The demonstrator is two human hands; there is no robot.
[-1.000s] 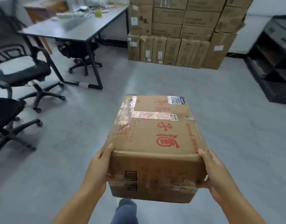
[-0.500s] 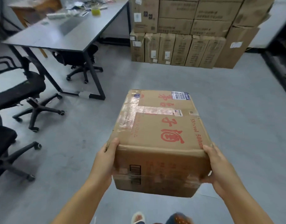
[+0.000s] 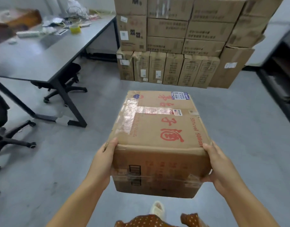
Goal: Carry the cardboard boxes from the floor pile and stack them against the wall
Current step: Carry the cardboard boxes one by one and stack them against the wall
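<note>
Both hands clamp the brown taped cardboard box with red printed characters (image 3: 159, 136) at its near end: the left hand (image 3: 102, 163) wraps the near left corner, thumb on the top edge, and the right hand (image 3: 220, 167) curls round the near right corner, fingers under the bottom edge. The box hangs in the air above the grey floor (image 3: 239, 128), level, well short of the tall stack of brown cardboard boxes (image 3: 182, 40) against the wall ahead. To carry well, I judge the box should stay level and close to the body, walking straight on and passing right of the grey table with black legs (image 3: 42, 59) and its black wheeled chair (image 3: 70, 79). A free top ledge is not visible, so the landing spot needs choosing on approach.
</note>
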